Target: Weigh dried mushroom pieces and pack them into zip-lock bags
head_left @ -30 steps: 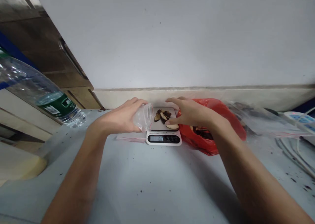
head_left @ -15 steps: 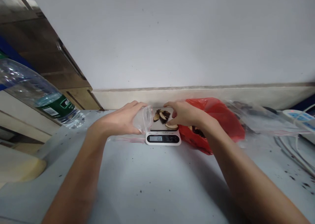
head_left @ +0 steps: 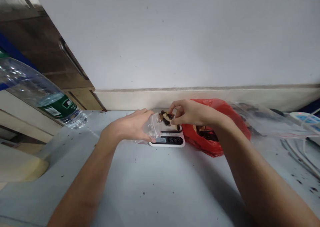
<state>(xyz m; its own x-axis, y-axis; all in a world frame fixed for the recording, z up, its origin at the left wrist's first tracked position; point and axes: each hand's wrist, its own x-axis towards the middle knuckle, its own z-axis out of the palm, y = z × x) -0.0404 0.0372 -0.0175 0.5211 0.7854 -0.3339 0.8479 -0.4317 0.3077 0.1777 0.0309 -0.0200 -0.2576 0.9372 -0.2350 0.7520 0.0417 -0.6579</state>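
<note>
A white digital scale [head_left: 167, 144] stands against the wall, its lit display reading about 10.8. Dried slices [head_left: 166, 117] with dark rinds and cream insides lie on its plate. My left hand [head_left: 136, 123] is closed on a clear zip bag [head_left: 153, 126], whose opening faces right over the plate's left side. Coming in from the right, my right hand [head_left: 187, 113] has its thumb and fingers curled in a pinch on the slices. A red plastic bag [head_left: 225, 127] with more dried pieces lies open beside the scale, partly under my right forearm.
A water bottle [head_left: 60, 105] with a green label is at the left, near a pale yellowish object [head_left: 25, 165]. Right of the red bag lies another clear bag [head_left: 272, 122] with dark pieces, then a device [head_left: 305, 117] and white cables [head_left: 297, 155]. Dark crumbs dot the grey tabletop [head_left: 160, 193].
My left hand has moved the clear bag right, over the plate's left part and closer to the slices. My right hand's fingers have drawn together on the slices.
</note>
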